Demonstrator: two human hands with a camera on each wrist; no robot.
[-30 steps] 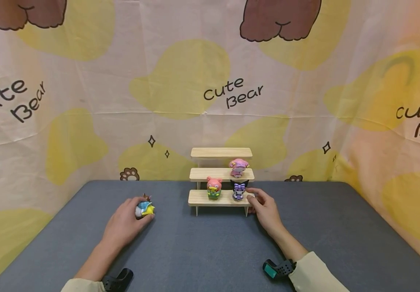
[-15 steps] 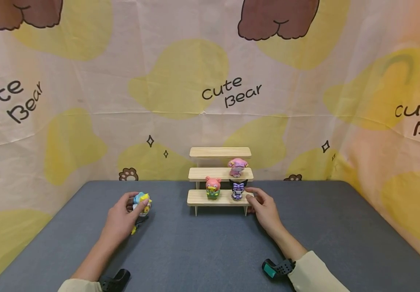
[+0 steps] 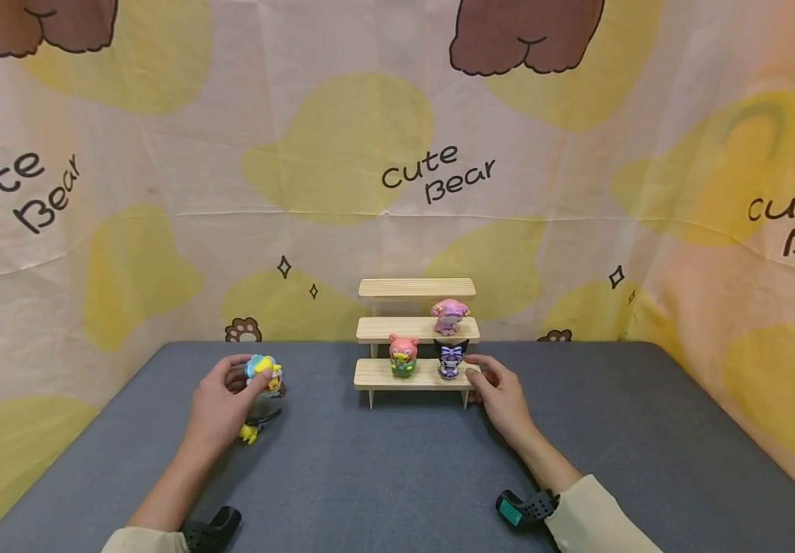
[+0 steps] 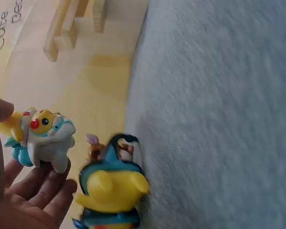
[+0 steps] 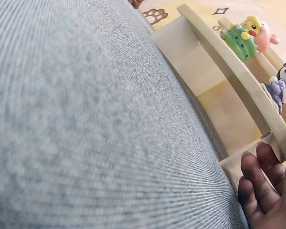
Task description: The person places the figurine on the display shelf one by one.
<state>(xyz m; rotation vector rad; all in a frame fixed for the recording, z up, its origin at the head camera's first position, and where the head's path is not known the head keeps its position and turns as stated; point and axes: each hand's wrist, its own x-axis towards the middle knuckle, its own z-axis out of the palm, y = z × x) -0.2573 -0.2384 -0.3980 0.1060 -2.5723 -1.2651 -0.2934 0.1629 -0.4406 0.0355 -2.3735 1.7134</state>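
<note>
Grey tabletop [image 3: 369, 476] across the lower frame, creased backdrop [image 3: 328, 153] (lettered "cute Bear") behind, left hand [image 3: 213, 403] pinching a yellow-and-white figurine [image 4: 50, 143] left of centre, right hand [image 3: 504, 397] with fingers clamped on the wooden shelf [image 3: 373, 375] near centre.

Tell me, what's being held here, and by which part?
The left grip pinches a blue-and-yellow figurine near its yellow end; the right grip holds the wooden stand by the right end of its lowest step.
</note>
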